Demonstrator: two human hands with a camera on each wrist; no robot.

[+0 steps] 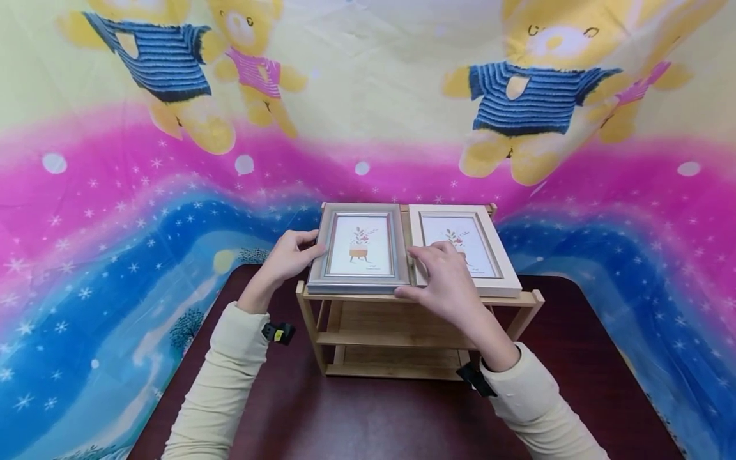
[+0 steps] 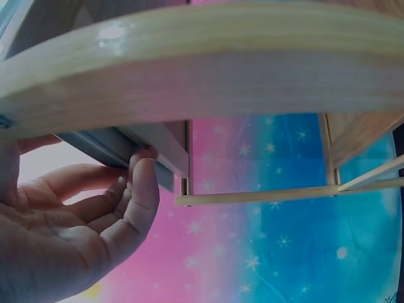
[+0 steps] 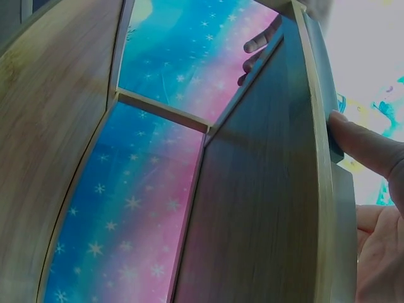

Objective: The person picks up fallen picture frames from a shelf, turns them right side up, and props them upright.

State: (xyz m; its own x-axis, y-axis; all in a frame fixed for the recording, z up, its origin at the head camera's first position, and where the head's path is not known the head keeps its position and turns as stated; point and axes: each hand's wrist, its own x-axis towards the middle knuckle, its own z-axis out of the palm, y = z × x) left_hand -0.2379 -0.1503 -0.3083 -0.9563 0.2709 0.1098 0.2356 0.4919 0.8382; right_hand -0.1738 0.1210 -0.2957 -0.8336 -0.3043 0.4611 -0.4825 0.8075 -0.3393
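Now, fingers partly curled, the left hand (image 1: 290,257) holds a silver-grey rectangular picture frame (image 1: 362,246) by its left edge; the right hand (image 1: 447,281) pinches its near right corner. The frame lies atop a tiered pale-wood rack (image 1: 382,318) on a dark reddish-brown counter (image 1: 374,415), left of a cream-white rectangular frame (image 1: 478,246).

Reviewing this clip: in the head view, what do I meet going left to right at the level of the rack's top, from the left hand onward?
Left hand → silver-grey picture frame → white picture frame.
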